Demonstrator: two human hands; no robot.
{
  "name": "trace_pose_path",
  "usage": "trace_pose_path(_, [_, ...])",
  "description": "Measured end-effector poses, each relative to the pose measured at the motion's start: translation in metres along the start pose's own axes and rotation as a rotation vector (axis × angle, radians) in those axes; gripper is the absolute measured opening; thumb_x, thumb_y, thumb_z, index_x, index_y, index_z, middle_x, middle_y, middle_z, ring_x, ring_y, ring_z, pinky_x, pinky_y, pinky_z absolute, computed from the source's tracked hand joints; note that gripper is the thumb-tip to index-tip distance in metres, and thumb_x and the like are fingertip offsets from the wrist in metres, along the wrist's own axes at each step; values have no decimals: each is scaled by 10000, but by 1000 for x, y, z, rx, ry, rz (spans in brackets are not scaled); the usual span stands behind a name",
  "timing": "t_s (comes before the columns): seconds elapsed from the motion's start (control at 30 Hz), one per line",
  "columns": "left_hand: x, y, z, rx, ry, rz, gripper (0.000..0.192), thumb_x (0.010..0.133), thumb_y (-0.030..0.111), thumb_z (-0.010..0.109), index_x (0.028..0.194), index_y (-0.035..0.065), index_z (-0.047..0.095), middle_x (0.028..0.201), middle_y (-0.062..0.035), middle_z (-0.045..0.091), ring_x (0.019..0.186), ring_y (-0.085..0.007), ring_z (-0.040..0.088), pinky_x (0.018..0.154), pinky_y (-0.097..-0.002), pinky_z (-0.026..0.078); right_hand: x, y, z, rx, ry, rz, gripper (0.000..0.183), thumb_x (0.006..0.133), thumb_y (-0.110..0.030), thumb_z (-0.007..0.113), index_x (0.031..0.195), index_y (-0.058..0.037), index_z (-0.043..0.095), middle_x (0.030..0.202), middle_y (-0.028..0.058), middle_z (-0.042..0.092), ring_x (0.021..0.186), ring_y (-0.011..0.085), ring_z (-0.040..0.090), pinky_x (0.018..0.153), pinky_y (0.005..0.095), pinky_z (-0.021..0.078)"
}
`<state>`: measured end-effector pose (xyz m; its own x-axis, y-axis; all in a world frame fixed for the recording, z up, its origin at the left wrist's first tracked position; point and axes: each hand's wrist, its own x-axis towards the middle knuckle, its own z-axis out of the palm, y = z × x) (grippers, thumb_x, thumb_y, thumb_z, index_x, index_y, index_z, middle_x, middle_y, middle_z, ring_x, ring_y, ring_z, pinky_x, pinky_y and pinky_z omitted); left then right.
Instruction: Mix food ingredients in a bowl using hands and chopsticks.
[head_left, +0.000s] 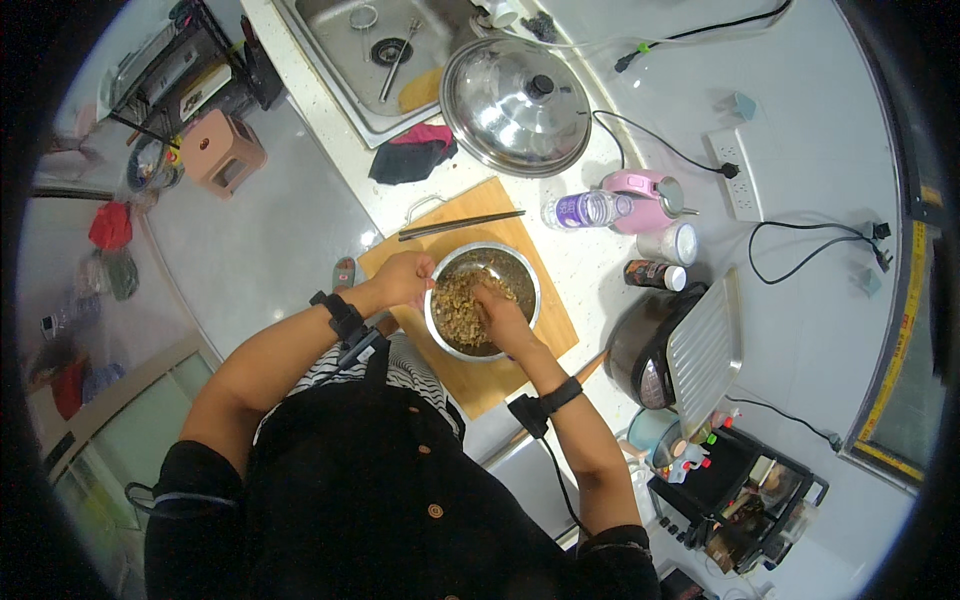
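A round stainless-steel bowl (534, 279) stands on a wooden cutting board (551, 330) before me. Inside it lies a crumbly brown chopped mixture (459, 319). My right hand (501, 319) reaches into the bowl with its fingertips in the mixture; whether they hold any of it is hidden. At the bowl's left rim is my left hand (405, 281), thumb and fingers drawn together against the edge. A pair of dark chopsticks (461, 224) rests across the board just beyond the bowl.
Beyond the board are a dark cloth (412, 161), a large steel lid (517, 105) and a sink (360, 97). To the right stand a plastic bottle (585, 210), a pink kettle (641, 206), a white-capped jar (652, 275), and a rice cooker (637, 352) beside a ridged metal tray (705, 352).
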<state>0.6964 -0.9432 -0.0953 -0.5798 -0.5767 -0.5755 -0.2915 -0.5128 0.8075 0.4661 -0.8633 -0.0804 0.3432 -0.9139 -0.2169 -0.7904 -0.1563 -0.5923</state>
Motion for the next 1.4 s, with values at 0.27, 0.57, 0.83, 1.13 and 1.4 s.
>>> trace_pose_path(0.27, [8, -11, -2, -104, 147, 59, 26, 857, 29, 571, 853, 3, 569, 738, -66, 612, 618, -124, 608, 548, -260, 526, 34, -35, -47, 172, -13, 284, 301, 788, -50, 579, 1086, -13, 602, 1035, 256, 606, 1026, 381, 572, 892, 407, 449])
trace_pose_path(0.57, [-3, -23, 16, -122, 123, 43, 69, 805, -36, 583, 830, 17, 547, 732, -34, 560, 605, -122, 587, 535, -251, 512, 65, -27, -12, 149, -244, 258, 433, 838, -291, 531, 1130, 26, 575, 1100, 267, 585, 1008, 401, 567, 882, 411, 444])
trace_pose_path(0.83, [6, -5, 3, -62, 124, 60, 50, 768, -14, 581, 750, 6, 539, 668, -63, 558, 566, -135, 613, 465, -271, 519, 75, -26, -27, 190, -440, 221, 473, 913, -350, 389, 1200, -6, 538, 1245, 241, 522, 1168, 366, 485, 988, 374, 365])
trace_pose_path(1.13, [11, 23, -4, -42, 72, -17, 75, 761, -21, 566, 713, 4, 515, 622, -88, 568, 518, -163, 614, 443, -286, 523, 86, 3, -39, 557, -599, 346, 466, 913, -362, 390, 1099, 24, 573, 1135, 182, 596, 1028, 263, 545, 929, 350, 382])
trace_pose_path(1.4, [18, 22, -5, 23, 51, -7, 50, 760, -29, 573, 741, -1, 536, 671, -81, 580, 535, -164, 619, 440, -283, 522, 67, 3, -25, 258, -432, 126, 498, 870, -400, 517, 1148, 11, 554, 1198, 191, 550, 1102, 297, 504, 956, 349, 374])
